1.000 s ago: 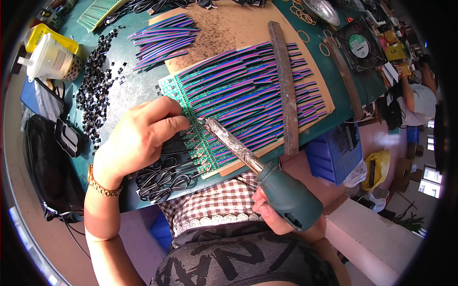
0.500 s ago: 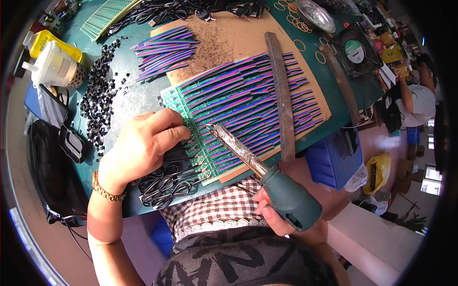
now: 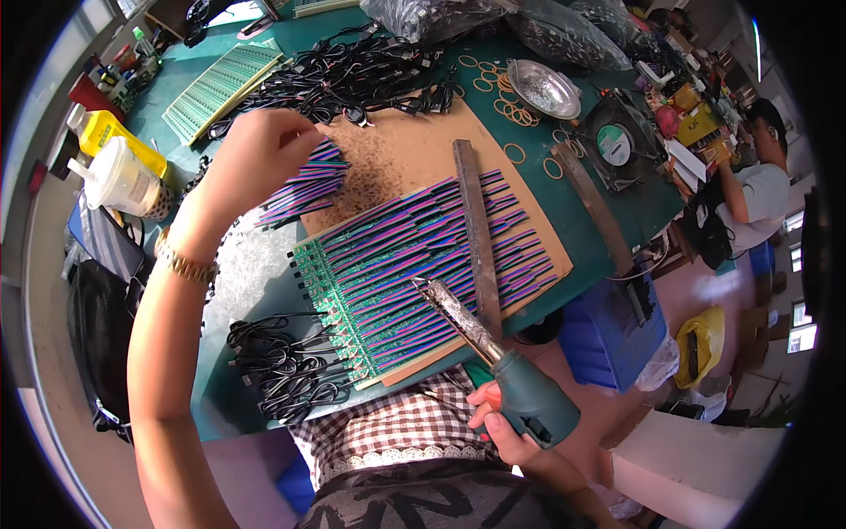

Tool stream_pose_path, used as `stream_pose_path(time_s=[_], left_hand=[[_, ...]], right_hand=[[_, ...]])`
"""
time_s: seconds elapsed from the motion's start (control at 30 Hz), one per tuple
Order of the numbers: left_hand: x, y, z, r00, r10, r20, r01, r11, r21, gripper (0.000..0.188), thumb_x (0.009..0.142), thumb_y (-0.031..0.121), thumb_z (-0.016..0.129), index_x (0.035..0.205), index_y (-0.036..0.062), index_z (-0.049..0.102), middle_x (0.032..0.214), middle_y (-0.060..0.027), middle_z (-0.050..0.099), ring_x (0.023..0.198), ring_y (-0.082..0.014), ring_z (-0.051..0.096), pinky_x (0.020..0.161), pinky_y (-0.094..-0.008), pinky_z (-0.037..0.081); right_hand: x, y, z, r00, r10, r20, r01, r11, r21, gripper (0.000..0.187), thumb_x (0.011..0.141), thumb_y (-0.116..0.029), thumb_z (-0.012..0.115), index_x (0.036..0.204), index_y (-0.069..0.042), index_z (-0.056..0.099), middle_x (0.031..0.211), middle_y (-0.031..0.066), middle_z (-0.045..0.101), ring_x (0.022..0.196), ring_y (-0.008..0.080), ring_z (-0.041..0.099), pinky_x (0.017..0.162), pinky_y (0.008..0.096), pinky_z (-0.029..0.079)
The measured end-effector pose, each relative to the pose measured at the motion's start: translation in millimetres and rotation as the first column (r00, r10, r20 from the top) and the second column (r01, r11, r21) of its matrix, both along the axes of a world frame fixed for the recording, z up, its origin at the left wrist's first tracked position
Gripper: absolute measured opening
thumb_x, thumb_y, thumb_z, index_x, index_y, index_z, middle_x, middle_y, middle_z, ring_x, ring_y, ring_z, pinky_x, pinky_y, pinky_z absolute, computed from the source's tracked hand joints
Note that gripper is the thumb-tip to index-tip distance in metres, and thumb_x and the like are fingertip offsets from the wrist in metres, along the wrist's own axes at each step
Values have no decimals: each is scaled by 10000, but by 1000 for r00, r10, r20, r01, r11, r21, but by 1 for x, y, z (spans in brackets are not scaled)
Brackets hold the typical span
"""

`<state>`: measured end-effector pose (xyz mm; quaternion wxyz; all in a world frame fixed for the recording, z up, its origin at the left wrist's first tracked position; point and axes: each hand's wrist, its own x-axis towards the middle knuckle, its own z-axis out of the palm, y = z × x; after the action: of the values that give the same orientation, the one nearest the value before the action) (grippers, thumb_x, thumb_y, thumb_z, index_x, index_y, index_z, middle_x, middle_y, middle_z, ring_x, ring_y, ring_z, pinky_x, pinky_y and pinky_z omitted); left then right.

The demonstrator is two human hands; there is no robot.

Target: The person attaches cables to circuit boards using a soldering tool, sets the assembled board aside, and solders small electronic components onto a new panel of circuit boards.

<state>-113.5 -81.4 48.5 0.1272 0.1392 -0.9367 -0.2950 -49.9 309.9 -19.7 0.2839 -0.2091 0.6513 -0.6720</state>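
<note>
My left hand [image 3: 257, 163] is raised above the far left of the work, its fingers loosely bent with a gap at the thumb and nothing visible in them. It partly covers a bundle of striped flat wires [image 3: 308, 189] and is near a heap of black cables [image 3: 339, 75]. My right hand [image 3: 509, 438] grips the green handle of a soldering iron [image 3: 533, 397], whose metal tip hovers over the striped wires joined to a green circuit board panel [image 3: 330, 295]. Coiled black cables [image 3: 286, 366] lie at the panel's near left edge, several with their ends at it.
A rusty metal bar [image 3: 478, 234] lies across the wires on brown cardboard [image 3: 401, 132]. Rubber bands [image 3: 515, 112], a metal dish [image 3: 544, 88] and a fan [image 3: 617, 141] stand far right. A lidded cup [image 3: 128, 181] is at left. Another person [image 3: 758, 189] sits at right.
My left hand has left the panel's edge and moved up and away toward the wire bundle and cable heap. The soldering iron stays in my right hand. The view has shifted.
</note>
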Motion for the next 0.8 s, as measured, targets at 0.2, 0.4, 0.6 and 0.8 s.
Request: stream_pose_path(time_s=[0.2,0.4,0.6,0.8], left_hand=[[-89,-25,-39,936,338,101,-323,709,627,226,881,218,624,830,2,671,632,-37,622,446,-78,506,409,-228,403],[-80,-13,-23,828,384,-409,186,499,846,118,951,192,550,907,89,587,794,24,543,701,-70,513,682,-244,449],[15,-4,33,884,12,-468,421,419,805,171,981,190,495,997,42,579,820,-3,552,680,-68,490,654,-217,432],[111,37,53,941,2,337,-163,879,448,93,820,-21,614,898,-7,663,713,5,622,575,-26,523,494,-173,400]], right_hand=[[-1,8,-6,948,123,-294,-131,991,-8,297,885,-49,526,1160,51,472,1014,221,570,773,186,610,739,339,524],[3,14,-6,997,-30,-75,30,1000,0,288,897,-91,532,1143,47,474,955,196,600,715,178,608,711,330,517],[1,4,-2,997,-64,-40,61,997,-56,285,884,-97,559,1129,36,505,899,157,609,703,166,611,708,331,517],[-1,-11,-5,999,26,30,-20,984,-177,355,873,-139,593,1159,54,509,964,133,628,734,141,588,695,299,501]])
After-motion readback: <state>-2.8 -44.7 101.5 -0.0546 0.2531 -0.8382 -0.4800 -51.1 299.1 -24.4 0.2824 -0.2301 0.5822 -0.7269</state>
